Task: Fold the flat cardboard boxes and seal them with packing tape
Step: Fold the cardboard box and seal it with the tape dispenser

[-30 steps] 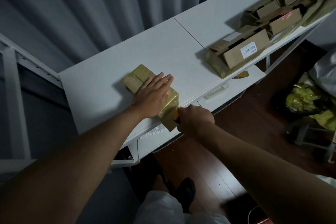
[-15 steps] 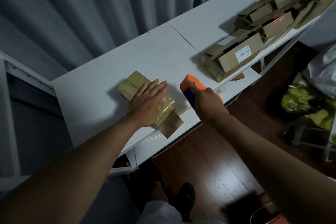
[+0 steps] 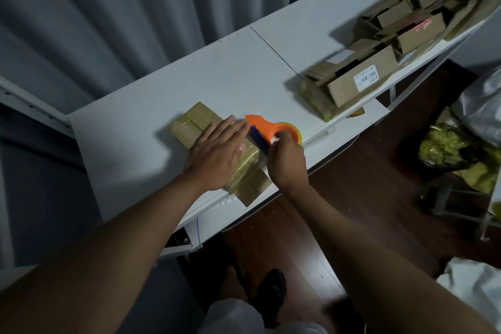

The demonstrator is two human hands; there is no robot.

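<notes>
Taped box and dispenser at desk's near edge.

Box [image 3: 195,123], tape-wrapped, lies on the white desk [image 3: 130,149] near its front edge, one brown flap jutting past the edge. Left hand [image 3: 217,154] rests flat on it, fingers straight, grip apart. Right hand [image 3: 287,163] has its grip clamped on the orange dispenser [image 3: 267,130], which sits just beside the box with its tape roll to the right. Pile of flat boxes [image 3: 393,62] lies well apart at the desk's right end. Grey curtain [image 3: 135,8] hangs behind.
</notes>
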